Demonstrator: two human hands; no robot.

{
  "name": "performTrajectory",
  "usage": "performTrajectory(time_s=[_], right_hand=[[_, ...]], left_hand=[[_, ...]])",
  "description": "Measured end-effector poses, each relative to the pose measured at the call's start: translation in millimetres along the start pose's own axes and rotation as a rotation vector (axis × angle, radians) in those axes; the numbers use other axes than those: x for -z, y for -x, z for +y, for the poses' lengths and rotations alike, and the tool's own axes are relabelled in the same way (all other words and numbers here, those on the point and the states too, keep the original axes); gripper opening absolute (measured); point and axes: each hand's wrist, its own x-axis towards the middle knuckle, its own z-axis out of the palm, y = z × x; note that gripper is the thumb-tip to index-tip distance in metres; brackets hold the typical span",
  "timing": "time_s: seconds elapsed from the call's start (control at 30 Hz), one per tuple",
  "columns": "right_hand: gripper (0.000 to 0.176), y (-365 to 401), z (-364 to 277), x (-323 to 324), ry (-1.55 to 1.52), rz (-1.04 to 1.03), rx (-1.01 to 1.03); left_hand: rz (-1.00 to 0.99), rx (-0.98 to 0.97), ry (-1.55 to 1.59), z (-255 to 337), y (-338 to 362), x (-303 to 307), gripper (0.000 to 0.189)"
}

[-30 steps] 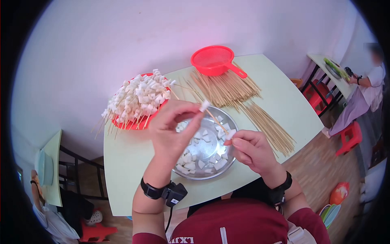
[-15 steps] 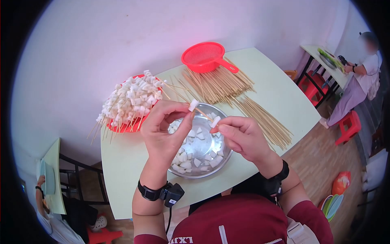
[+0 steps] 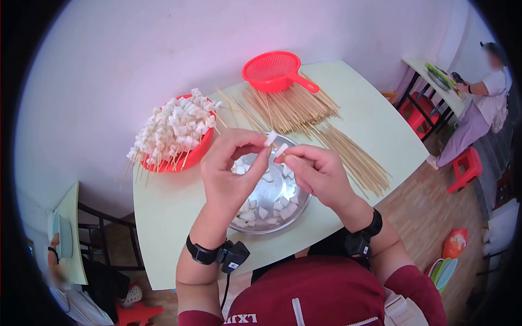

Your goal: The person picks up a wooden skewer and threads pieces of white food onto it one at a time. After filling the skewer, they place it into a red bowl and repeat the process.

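My left hand (image 3: 235,165) pinches a white food chunk (image 3: 271,138) between thumb and fingertips. My right hand (image 3: 321,171) is closed around a thin wooden skewer, most of it hidden by the fingers. A second white chunk (image 3: 281,150) sits on that skewer against my right fingertips. A short bit of stick shows between the two chunks. Beneath both hands stands a round metal bowl (image 3: 266,231) with loose white chunks in it. To the left, a red basket (image 3: 205,145) is heaped with skewers carrying white chunks (image 3: 182,122).
Bare skewers (image 3: 293,111) lie in bundles on the pale table (image 3: 375,103); a red strainer (image 3: 272,73) rests on them. A person (image 3: 492,89) works at another table on the right. At lower left, a person's hand (image 3: 55,239) touches a light-blue basin (image 3: 65,236).
My hands have come closer together. The two chunks are now nearer each other, with less bare stick between them. My left hand has shifted right.
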Motion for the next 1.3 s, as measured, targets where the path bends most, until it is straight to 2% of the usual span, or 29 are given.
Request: performTrajectory(time_s=[0.07,0.13,0.23,0.3,0.33,0.4,0.47,0.53,0.63,0.83,1.17,1.23,1.27,1.3], right_hand=[[0.019,0.9,1.6,2.4,-0.036,0.012,-0.034],[0.018,4.9,3.8,5.5,0.028,0.158,-0.07],[0.019,18.1,20.5,32.5,-0.02,0.184,-0.072],[0.019,31.9,33.3,51.5,-0.04,0.211,-0.08],[0.019,40.0,39.9,60.5,-0.072,0.219,-0.118],[0.019,54.2,52.7,72.8,-0.111,0.23,-0.162],[0.019,67.2,63.5,79.0,-0.145,0.25,-0.246],[0.019,76.3,73.5,79.5,-0.16,0.238,-0.26],[0.019,80.2,80.7,78.7,-0.164,0.236,-0.254],[0.019,82.3,80.3,78.9,-0.095,0.167,-0.242],[0.018,82.4,75.2,73.6,0.014,0.147,-0.259],[0.018,83.3,74.2,70.1,0.036,0.133,-0.26],[0.018,83.3,73.0,68.1,0.049,0.127,-0.27],[0.018,82.7,70.1,66.4,0.046,0.119,-0.286]], left_hand=[[-0.038,0.042,-0.001,1.2,-2.4,1.5,0.024],[-0.128,0.1,-0.035,2.1,-3.6,6.3,0.026],[-0.183,0.198,-0.083,-0.6,-4.7,12.0,0.026],[-0.424,0.19,-0.291,-8.7,-5.5,19.0,0.023],[-0.426,0.2,-0.29,-14.2,-4.8,20.9,0.023],[-0.62,0.286,-0.431,-30.3,-0.3,22.1,0.02],[-0.653,0.29,-0.491,-43.3,3.5,20.9,0.02],[-0.68,0.284,-0.647,-55.8,8.0,22.4,0.022],[-0.735,0.333,-0.702,-78.8,16.0,25.3,0.023],[-0.794,0.421,-0.644,-80.0,12.4,23.3,0.021],[-0.701,0.399,-0.57,-67.9,4.5,29.4,0.019],[-0.422,0.406,-0.417,-58.6,-1.6,32.6,0.016],[-0.406,0.388,-0.421,-52.7,-4.4,34.4,0.016],[-0.301,0.425,-0.316,-45.9,-6.5,35.8,0.014]])
